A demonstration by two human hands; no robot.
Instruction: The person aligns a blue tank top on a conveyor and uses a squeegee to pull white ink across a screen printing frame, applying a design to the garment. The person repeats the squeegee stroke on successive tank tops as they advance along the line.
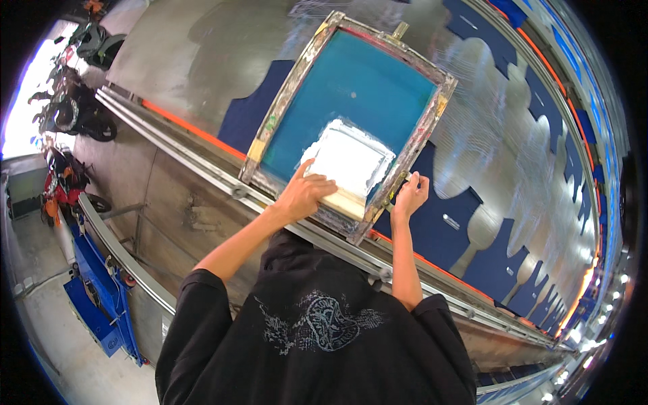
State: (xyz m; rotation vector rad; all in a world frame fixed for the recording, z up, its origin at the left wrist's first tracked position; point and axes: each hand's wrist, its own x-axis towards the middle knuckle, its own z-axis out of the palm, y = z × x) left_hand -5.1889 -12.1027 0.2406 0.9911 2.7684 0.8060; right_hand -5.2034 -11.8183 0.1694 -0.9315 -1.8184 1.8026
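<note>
A screen printing frame with worn, paint-stained wooden sides lies tilted across the long table in front of me. Its mesh is blue-green. Thick white ink covers a squarish patch at the near end. Along the near edge of that ink rests a squeegee with a pale wooden handle. My left hand is closed over the squeegee's left part, the index finger stretched toward the ink. At the frame's near right side, my right hand has its fingers curled against the outer edge; the exact grip is partly hidden.
Dark blue fabric pieces lie along the metal-topped table. A metal rail runs along its near edge, close to my body. Parked motorbikes stand at the far left, and a blue cart is at the lower left.
</note>
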